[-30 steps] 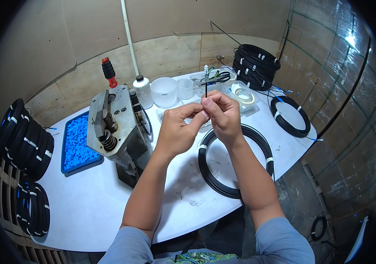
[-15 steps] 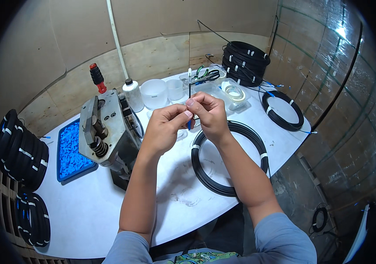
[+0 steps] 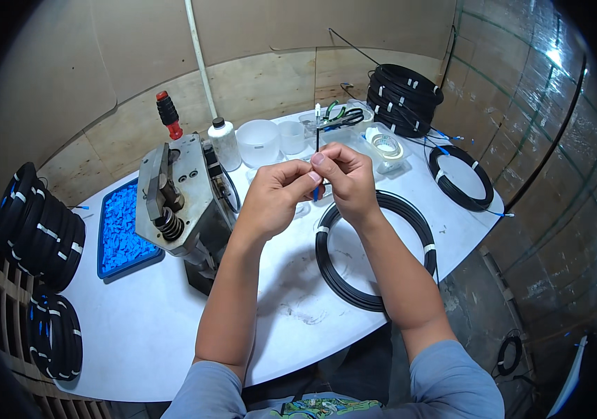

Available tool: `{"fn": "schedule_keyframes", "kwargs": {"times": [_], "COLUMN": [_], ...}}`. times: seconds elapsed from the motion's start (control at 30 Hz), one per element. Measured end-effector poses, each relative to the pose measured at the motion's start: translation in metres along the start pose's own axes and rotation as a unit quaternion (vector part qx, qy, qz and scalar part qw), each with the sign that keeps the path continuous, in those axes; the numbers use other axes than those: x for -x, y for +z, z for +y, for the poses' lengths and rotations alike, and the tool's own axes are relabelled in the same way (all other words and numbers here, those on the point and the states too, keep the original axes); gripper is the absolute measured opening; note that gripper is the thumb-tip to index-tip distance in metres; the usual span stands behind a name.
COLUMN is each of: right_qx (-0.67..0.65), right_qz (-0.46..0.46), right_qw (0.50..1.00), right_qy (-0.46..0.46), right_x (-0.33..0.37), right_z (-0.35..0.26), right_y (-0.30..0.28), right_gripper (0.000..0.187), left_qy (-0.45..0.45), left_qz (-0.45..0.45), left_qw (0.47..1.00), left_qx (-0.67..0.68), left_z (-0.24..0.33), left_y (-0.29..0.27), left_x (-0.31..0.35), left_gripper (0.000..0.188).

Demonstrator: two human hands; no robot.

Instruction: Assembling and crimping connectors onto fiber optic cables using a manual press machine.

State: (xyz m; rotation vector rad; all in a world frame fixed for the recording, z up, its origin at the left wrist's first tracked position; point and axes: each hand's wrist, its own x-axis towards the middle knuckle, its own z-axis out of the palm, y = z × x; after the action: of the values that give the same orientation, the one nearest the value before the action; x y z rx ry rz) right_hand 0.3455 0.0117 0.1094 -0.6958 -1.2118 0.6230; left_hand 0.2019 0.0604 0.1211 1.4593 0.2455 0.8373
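Here, the fingers of both hands are drawn in close, thumb against forefinger, nearly meeting at one spot above the white tabletop (image 3: 138,328). The left hand (image 3: 274,195) comes in from the side, its thumb and forefinger pinched together at a thin black cable (image 3: 318,140); the right hand (image 3: 347,178) nips the same cable with its thumb and bent forefinger, just beside the left fingertips. The other fingers curl inward, and exactly which bit each fingertip presses is hidden. Relative to the fingers, the cable sticks out beyond them, straight and ending in a slim white tip (image 3: 318,112), while a small blue piece (image 3: 316,194) shows just below the pinch, between the hands. Under the right forearm lies a round coil of black cable bound with white ties (image 3: 322,258). Left of the left forearm stands a grey metal bench press (image 3: 187,188), and beyond it sits a shallow dark-blue tray (image 3: 134,268) filled with small bright-blue plastic pieces (image 3: 125,227).
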Motion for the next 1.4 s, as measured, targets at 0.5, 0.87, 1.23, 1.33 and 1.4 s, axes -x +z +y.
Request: {"fn": "schedule_keyframes", "kwargs": {"times": [0.5, 0.87, 1.23, 1.33, 1.4], "right_qx": [-0.023, -0.098, -0.098, -0.093, -0.095], "right_qz": [0.002, -0.03, -0.028, -0.02, -0.02], "right_qw": [1.0, 0.993, 0.993, 0.994, 0.994], "right_qy": [0.015, 0.065, 0.066, 0.055, 0.055], "right_x": [0.001, 0.001, 0.001, 0.001, 0.002], "right_z": [0.008, 0.007, 0.009, 0.011, 0.011], "right_y": [-0.003, 0.0, 0.0, 0.001, 0.001], "right_gripper": [0.015, 0.019, 0.019, 0.02, 0.02], "left_qy": [0.027, 0.049, 0.045, 0.037, 0.027], "left_qz": [0.031, 0.038, 0.035, 0.035, 0.031], "left_qw": [0.996, 0.995, 0.995, 0.995, 0.996], "left_qx": [-0.085, -0.084, -0.085, -0.084, -0.076], "left_z": [0.001, 0.0, 0.001, 0.002, 0.0], "left_y": [0.0, 0.0, 0.0, -0.001, -0.002], "left_x": [0.001, 0.001, 0.002, 0.002, 0.001], "left_gripper": [0.016, 0.015, 0.015, 0.015, 0.015]}}
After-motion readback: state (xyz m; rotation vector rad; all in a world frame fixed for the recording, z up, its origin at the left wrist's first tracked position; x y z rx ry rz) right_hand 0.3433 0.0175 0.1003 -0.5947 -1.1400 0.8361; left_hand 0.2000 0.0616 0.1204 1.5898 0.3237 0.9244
